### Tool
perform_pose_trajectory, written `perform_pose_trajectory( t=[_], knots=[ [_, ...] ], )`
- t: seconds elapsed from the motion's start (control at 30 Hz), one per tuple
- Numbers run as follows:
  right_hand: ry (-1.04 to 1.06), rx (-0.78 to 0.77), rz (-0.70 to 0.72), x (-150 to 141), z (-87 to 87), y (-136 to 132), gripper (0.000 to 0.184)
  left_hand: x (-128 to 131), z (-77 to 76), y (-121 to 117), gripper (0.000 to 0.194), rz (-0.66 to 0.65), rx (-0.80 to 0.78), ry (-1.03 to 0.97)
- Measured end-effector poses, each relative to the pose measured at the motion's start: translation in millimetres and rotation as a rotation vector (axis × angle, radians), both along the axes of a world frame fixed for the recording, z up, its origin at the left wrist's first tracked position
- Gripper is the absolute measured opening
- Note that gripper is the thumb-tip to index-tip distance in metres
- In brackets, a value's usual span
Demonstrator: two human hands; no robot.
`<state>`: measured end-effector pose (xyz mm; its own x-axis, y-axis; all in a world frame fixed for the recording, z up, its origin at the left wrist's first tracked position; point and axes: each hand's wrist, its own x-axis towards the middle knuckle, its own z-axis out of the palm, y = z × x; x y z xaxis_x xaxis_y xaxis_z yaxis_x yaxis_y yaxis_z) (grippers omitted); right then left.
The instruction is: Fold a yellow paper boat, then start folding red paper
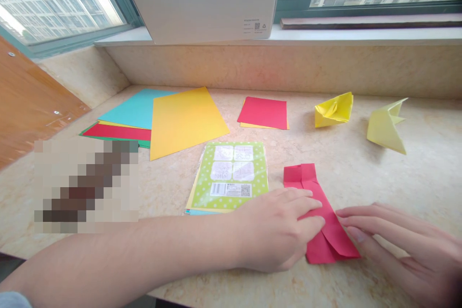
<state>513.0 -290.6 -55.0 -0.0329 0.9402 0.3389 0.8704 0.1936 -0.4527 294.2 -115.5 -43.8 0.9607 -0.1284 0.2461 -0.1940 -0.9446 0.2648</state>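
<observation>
A folded piece of red origami paper [330,231] lies on the counter in front of me, longer than it is wide, with creases and a raised flap near its lower end. My left hand [277,231] reaches across from the left and holds the paper down, its bent fingers and thumb on the left part. At the paper's right edge is my right hand [404,245], its fingers stretched out and the fingertips by the edge. Part of the red paper is hidden under my left fingers.
Beyond my left wrist lies a green dotted packet [231,192]. Farther back are a yellow sheet [184,120], a blue sheet [135,108], small red squares [265,113], a yellow folded boat [334,110] and a pale yellow folded shape [386,130]. A white box [205,5] stands on the sill.
</observation>
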Motion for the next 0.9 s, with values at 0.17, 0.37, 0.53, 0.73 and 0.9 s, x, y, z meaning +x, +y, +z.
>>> perform_pose_trajectory(
  t=[0.17,0.37,0.53,0.73,0.9],
  knots=[
    [-0.048,-0.073,0.084,6.9,-5.5,-0.9,0.027,-1.5,-0.6,-0.9,0.036,0.045,-0.022,-0.019],
    [-0.03,-0.132,0.113,13.6,-2.9,-1.1,0.026,-0.9,-0.6,-0.3,0.037,0.038,-0.045,-0.004],
    [-0.057,-0.155,0.153,17.3,4.5,2.4,0.029,-0.9,1.0,0.5,0.035,0.029,-0.057,0.009],
    [-0.053,-0.181,0.164,16.0,8.1,4.9,0.025,-1.4,-0.5,0.5,0.033,0.026,-0.068,-0.005],
    [-0.031,-0.172,0.174,16.4,5.2,3.2,0.026,-1.5,-0.8,1.0,0.033,0.019,-0.06,-0.001]
  ],
)
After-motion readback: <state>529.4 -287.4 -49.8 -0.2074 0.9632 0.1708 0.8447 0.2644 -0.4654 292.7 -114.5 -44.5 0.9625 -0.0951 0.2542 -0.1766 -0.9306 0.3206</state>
